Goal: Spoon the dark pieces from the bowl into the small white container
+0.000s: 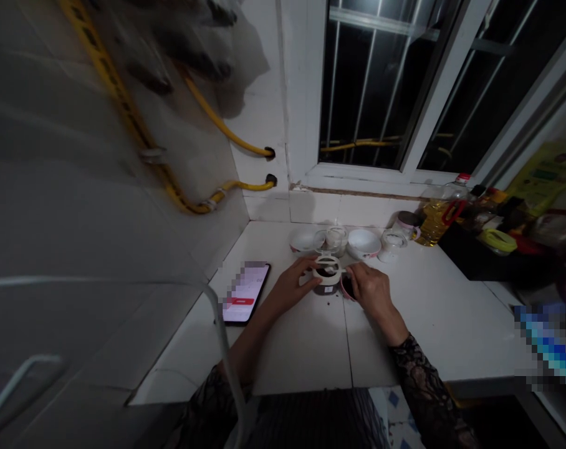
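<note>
The left hand (298, 284) has its grip curled round the near-left side of a small, clear, squat jar with a white rim and dark contents (327, 289), thumb at the front and fingertips by the rim; the jar stands upright on the white tiled table (297, 355). The right hand (371, 288) has a narrow grip, fingertips pinched together on what looks like a small white utensil (332, 270) reaching over the jar's mouth; its full shape is too small to tell. Partly hidden beneath the right hand, just beside the jar, sits a small pink-sided bowl with dark contents (346, 297). A few dark specks (328, 304) lie on the table in front of the jar. Behind the hands stand a shallow white bowl on the left (305, 241), a clear glass jar (337, 239), a second white bowl with reddish marks outside (364, 243) and a footed clear glass vessel (392, 246). Farther right is a clear plastic bottle of yellow oil with a red cap and handle (433, 219). A black-edged smartphone with a lit screen (246, 290) lies left of the left hand, apart from it.
</note>
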Motion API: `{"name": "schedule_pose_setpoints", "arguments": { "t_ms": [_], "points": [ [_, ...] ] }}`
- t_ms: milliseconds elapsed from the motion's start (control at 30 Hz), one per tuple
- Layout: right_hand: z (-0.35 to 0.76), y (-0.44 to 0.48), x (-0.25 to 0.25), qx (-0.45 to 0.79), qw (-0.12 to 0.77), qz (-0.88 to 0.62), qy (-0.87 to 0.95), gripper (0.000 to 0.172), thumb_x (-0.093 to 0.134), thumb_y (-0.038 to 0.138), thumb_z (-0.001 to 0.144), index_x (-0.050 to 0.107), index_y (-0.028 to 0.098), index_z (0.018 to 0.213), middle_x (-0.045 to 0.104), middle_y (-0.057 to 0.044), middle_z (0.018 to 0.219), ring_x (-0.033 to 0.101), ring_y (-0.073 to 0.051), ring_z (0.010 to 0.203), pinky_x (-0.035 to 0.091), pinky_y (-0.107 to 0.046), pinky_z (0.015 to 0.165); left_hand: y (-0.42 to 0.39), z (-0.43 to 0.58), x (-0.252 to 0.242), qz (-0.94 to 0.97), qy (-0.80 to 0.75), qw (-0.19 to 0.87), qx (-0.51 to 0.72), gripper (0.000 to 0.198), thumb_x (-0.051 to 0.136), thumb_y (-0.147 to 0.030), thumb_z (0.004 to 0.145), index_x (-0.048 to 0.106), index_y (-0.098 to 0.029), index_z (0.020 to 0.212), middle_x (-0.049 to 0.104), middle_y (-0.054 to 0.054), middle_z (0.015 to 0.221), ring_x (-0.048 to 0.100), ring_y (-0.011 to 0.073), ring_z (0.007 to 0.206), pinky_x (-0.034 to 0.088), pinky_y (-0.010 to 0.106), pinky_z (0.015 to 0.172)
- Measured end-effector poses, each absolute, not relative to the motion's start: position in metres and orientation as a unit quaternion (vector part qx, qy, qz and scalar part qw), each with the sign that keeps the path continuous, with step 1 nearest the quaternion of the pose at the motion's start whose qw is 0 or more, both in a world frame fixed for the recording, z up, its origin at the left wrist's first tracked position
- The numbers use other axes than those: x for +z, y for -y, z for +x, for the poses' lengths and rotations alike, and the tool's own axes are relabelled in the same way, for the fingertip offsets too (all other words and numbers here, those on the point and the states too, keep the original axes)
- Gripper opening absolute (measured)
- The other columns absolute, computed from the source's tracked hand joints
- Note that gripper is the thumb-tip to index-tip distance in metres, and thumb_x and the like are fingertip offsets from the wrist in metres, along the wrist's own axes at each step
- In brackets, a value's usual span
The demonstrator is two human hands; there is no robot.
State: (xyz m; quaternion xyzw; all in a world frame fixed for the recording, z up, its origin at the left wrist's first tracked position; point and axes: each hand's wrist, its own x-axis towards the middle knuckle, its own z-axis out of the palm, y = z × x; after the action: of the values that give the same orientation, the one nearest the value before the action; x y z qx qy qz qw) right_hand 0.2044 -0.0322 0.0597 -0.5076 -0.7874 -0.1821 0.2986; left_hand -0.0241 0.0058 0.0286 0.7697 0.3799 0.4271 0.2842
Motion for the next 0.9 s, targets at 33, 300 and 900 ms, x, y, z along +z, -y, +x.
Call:
{"name": "schedule_pose_setpoints", "arguments": {
  "t_ms": [33,300,900],
  "points": [
    [0.206,0.032,0.059,-0.193,0.299,-0.508,0.785,0.044,0.034,0.031,0.105,0.066,0.018,0.079,0.069,-0.007,0.071,0.058,-0.015,0.060,0.034,-0.027,0.058,-0.006,-0.024,0.029,0.769,-0.379,0.286,0.427,0.022,0.063,-0.037,0.087,0.063,-0.023,0.105,0.063,0.009,0.135,0.063,0.0263,0.120,0.057,0.038,0.087],
    [0.213,0.032,0.060,-0.120,0.374,-0.524,0.755,0.047,0.032,0.037,0.105,0.063,0.020,0.075,0.066,-0.006,0.068,0.058,-0.016,0.061,0.037,-0.026,0.059,-0.007,-0.024,0.026,0.771,-0.376,0.287,0.425,0.024,0.064,-0.039,0.087,0.063,-0.023,0.106,0.062,0.010,0.137,0.062,0.0271,0.122,0.057,0.039,0.088],
    [0.284,0.029,0.069,-0.005,0.298,-0.657,0.693,0.047,0.041,0.052,0.096,0.059,0.022,0.064,0.063,-0.005,0.058,0.054,-0.018,0.055,0.032,-0.029,0.056,-0.006,-0.024,0.029,0.771,-0.377,0.289,0.424,0.023,0.063,-0.038,0.087,0.063,-0.023,0.104,0.062,0.010,0.137,0.063,0.0259,0.120,0.057,0.040,0.089]
  ]
}}
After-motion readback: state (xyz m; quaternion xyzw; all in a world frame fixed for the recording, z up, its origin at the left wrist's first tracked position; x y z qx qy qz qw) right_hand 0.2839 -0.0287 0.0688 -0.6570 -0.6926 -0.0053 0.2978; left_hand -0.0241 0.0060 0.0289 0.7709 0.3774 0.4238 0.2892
